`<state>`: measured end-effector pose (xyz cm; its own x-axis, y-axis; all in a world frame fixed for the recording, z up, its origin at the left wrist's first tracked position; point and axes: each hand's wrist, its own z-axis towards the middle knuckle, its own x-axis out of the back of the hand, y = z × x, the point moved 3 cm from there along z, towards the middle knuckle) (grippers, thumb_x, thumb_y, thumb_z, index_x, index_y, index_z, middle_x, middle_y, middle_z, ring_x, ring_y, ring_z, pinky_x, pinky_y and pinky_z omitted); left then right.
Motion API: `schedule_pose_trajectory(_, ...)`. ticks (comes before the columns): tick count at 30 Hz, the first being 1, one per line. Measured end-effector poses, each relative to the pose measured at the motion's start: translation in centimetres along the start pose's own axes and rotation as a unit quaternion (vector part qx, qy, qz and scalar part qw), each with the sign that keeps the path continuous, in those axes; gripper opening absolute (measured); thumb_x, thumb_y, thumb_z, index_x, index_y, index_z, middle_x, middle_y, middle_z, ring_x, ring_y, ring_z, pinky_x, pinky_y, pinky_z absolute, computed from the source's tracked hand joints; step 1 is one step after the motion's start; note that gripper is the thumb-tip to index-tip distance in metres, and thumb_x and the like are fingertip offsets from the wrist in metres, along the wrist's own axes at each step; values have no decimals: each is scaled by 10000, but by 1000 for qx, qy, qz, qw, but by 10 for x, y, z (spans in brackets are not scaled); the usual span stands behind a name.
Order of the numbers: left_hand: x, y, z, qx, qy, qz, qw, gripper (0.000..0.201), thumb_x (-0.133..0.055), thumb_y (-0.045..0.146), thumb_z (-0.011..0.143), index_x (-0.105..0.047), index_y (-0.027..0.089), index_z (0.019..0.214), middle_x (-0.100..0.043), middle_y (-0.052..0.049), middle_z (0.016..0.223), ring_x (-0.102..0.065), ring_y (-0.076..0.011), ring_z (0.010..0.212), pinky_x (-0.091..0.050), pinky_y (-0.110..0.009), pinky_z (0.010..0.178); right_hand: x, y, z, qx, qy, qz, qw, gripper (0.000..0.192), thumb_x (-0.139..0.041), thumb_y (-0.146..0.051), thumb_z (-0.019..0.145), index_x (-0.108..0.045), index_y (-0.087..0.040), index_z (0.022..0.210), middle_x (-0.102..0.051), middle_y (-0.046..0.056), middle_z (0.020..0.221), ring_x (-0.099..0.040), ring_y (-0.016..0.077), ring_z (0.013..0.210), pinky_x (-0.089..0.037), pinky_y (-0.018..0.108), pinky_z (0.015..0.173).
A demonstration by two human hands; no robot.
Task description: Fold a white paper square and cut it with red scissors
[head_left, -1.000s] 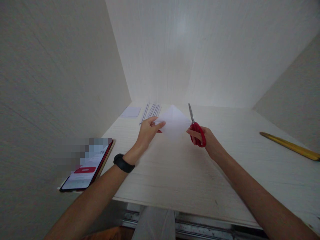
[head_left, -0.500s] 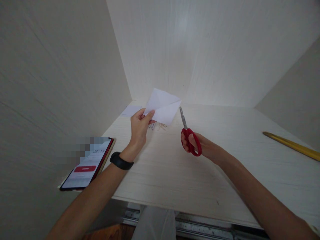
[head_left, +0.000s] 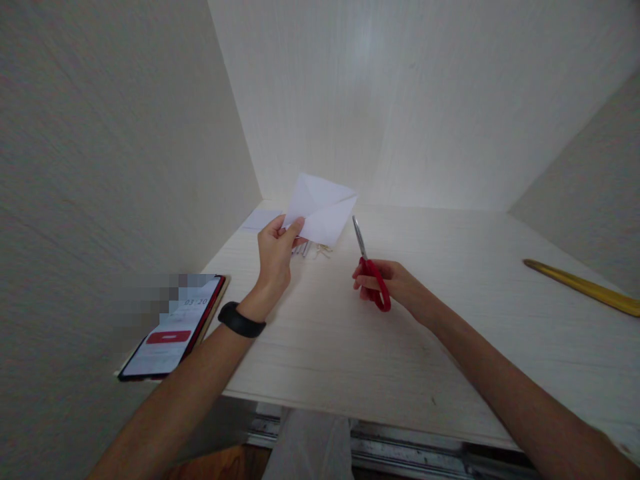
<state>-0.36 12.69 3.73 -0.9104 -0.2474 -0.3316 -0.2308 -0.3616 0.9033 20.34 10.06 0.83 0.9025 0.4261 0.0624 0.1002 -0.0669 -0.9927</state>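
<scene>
Creased paper [head_left: 325,208] sits pinched in the left hand [head_left: 274,253], best held steady; the right hand [head_left: 395,280] grasps red scissors [head_left: 371,270].

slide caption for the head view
Left hand holds creased white paper; right hand holds red-handled scissors above a pale tabletop.

Head view, forward-down over table [head_left: 320,360]
</scene>
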Motion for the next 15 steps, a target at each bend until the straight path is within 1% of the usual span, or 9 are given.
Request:
schedule_pose_trajectory(3, 0, -1, 0, 2, 2, 0, 1000, 242, -774, 330, 636, -673, 168, 784, -662, -7, 819, -583, -90, 668, -498, -191, 591, 4, 0, 1, 9, 11, 29, 999, 279, -743, -344, 660, -610, -162, 824, -661, 16, 716, -616, 120, 581, -480, 259, 574)
schedule_pose_trajectory(5, 0, -1, 1, -1, 0, -3, 1000, 257, -780, 340, 632, -671, 165, 787, -651, -1, 804, -580, -86, 656, -500, -203, 605, 7, -1, 0, 25, 18, 29, 999, 276, -738, -352, 675, -615, -166, 838, -649, 6, 705, -589, 106, 558, -450, 240, 538)
schedule_pose_trajectory(7, 0, -1, 1, -2, -3, -7, 1000, 267, -785, 347, 629, -669, 166, 787, -647, 1, 796, -582, -88, 658, -501, -211, 613, 8, -4, -2, 39, 19, 20, 999, 285, -702, -425, 722, -606, -164, 784, -623, 1, 671, -534, 86, 512, -394, 223, 486)
schedule_pose_trajectory(9, -1, -1, 1, 1, -5, -8, 1000, 264, -786, 346, 629, -667, 169, 783, -654, -2, 808, -585, -92, 667, -502, -210, 614, 7, -5, -4, 45, 5, 19, 999, 395, -608, -553, 780, -574, -164, 717, -596, 1, 627, -486, 77, 476, -348, 222, 459)
schedule_pose_trajectory(11, -1, -1, 1, 6, -4, -9, 1000, 247, -781, 336, 633, -664, 170, 773, -662, -6, 819, -584, -92, 672, -499, -201, 608, 5, -6, -6, 48, -11, 29, 998, 501, -506, -658, 803, -542, -171, 694, -569, -7, 575, -455, 76, 447, -320, 223, 444)
schedule_pose_trajectory(15, 0, -1, 0, 5, -4, -9, 1000, 230, -770, 324, 645, -664, 169, 779, -671, -12, 832, -585, -95, 688, -497, -186, 600, 7, -2, -3, 64, -2, 64, 996, 539, -452, -719, 796, -507, -191, 706, -524, -31, 484, -423, 81, 404, -293, 223, 430)
